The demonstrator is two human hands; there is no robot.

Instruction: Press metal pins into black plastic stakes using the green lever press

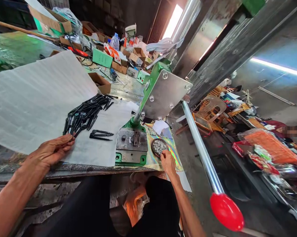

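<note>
My left hand (55, 149) is closed at the near edge of a heap of slim black plastic pieces (85, 112). Its thumb and fingertips pinch the end of one of them. A few similar black pieces (101, 134) lie apart on the white sheet, right of the heap. At the round dark dish (152, 152), which is full of small shiny metal parts (159, 145), my right hand (167, 160) has its fingertips drawn together on the near rim; what they hold is hidden. Between my hands stands a green hand press (131, 144) with a metal block on its base.
The press's lever with a red knob (227, 212) slants down at the right. White sheeting (40, 89) covers the bench's left side. Boxes, a green case (102, 58), tools and a plastic bottle (115, 41) crowd the back. Another person sits far right beside an orange bundle (269, 146).
</note>
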